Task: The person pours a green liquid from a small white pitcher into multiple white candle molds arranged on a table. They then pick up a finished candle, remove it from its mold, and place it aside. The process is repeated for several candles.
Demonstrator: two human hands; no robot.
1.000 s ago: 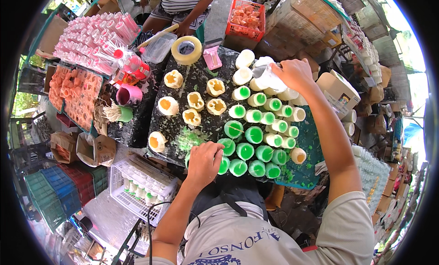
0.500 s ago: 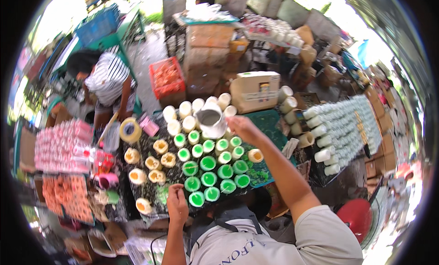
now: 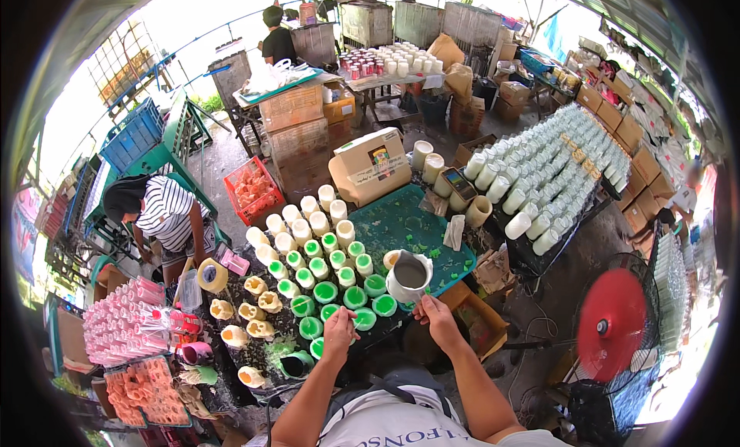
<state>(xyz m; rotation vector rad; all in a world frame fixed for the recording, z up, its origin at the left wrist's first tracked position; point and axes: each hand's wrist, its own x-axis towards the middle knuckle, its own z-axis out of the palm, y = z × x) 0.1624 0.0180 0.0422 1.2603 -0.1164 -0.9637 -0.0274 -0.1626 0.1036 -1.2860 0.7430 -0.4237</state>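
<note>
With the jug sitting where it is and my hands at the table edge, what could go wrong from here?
The metal jug holds dark liquid and stands near the green tray's front edge, close to the right hand; a knock might tip it off. The left hand hovers over tightly packed green candles; a brush may dent their tops. A cardboard box lies below the edge, in any spill's likely path.
</note>
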